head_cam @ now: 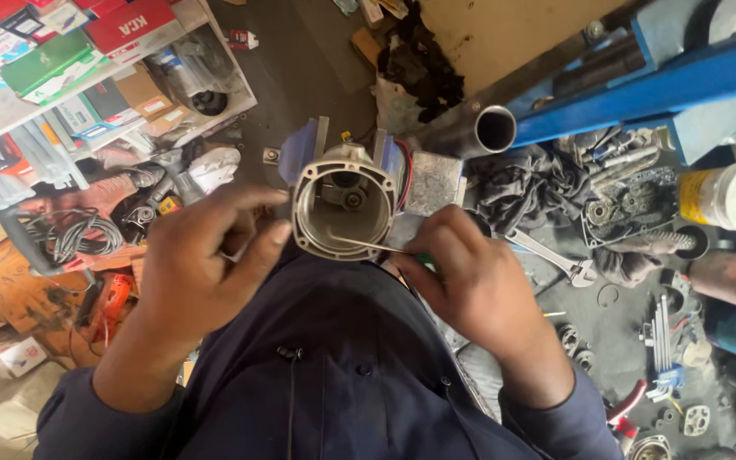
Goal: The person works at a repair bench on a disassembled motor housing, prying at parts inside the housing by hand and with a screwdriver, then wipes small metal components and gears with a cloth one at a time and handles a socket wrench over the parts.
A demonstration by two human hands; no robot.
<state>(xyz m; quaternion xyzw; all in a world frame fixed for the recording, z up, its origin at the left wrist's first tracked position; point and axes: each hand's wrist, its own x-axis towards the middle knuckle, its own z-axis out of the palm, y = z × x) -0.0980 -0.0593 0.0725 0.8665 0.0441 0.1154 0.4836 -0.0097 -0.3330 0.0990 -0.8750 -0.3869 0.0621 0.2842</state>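
Nearest the camera, lower centre of the frame: the person's dark blue work shirt [334, 375], with both forearms rising from it.

Left hand [202, 255], left of centre: fingers curled in beside the left rim of the metal housing [344, 204]; the grip looks part closed against that side, though the contact itself is hidden, so a firm hold cannot be confirmed.

Right hand [474, 277], right of centre: grip pinched shut on a thin screwdriver [376, 247] with a green handle; its shaft runs leftward to the housing's lower rim.

The housing sits at centre frame, just above the shirt; a cast grey shell, cup-shaped, open mouth facing the camera, so its long axis points away down the line of sight; red wires [404, 175] trail at its right side.

Judgement on handling: rigid, fairly heavy for its size, smooth and possibly greasy; best held around the outer wall, clear of wires and rim edges; the screwdriver is light, stiff and liable to slip.

Farther off: an adjustable spanner [551, 255] at right; a steel pipe [483, 132] at upper centre; a shelf of boxes [87, 77] at upper left.
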